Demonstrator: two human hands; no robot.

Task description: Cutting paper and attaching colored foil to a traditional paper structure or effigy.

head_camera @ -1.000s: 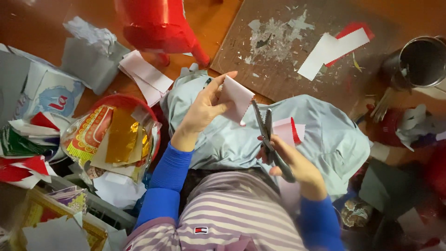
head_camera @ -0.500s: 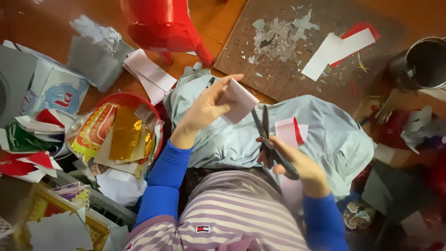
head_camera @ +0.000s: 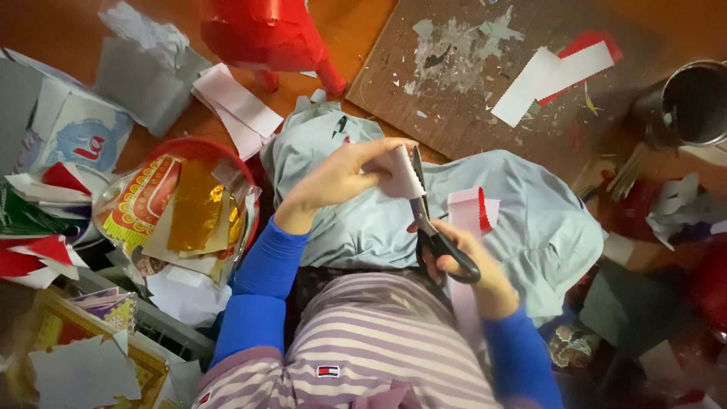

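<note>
Blue-and-white printed package [head_camera: 72, 140] far left; left hand [head_camera: 337, 178] pinching pale paper piece [head_camera: 400, 173]; right hand [head_camera: 462, 261] clamped on black scissors [head_camera: 433, 227], blades meeting paper.

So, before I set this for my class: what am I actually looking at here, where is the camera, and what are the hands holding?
There is no machine here, only a person's two bare hands. The single picture comes from a camera worn on the person's head, looking straight down at the lap and the floor around it.

The left hand holds a small pale pink piece of paper in its fingers. The right hand grips black-handled scissors, whose blades meet the paper's edge.

A light blue cloth covers the lap, with a pink and red paper strip lying on it. On the person's left, a red basin is heaped with gold and printed paper scraps. Ahead lies a brown board speckled with glue and bits, bearing white and red paper. A dark metal tin stands on the right.
</note>
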